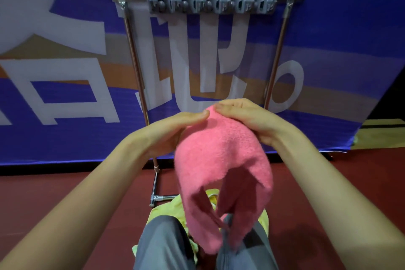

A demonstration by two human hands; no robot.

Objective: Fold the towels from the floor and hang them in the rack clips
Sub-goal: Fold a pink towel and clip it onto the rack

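A pink towel (221, 166) hangs doubled over in front of me, its ends drooping toward my knees. My left hand (173, 131) holds its top from the left, and my right hand (247, 116) holds it from the right, thumbs meeting at the fold. Above and behind stands a metal rack (131, 50) with a grey strip of clips (211, 4) along its top bar; nothing hangs in the clips. A yellow-green towel (168, 206) lies on the floor under the pink one, partly hidden.
A blue, white and orange banner (65, 72) stands right behind the rack. The floor (54, 193) is dark red. My knees in grey trousers (162, 245) fill the bottom middle. The rack's foot (157, 198) sits just ahead of them.
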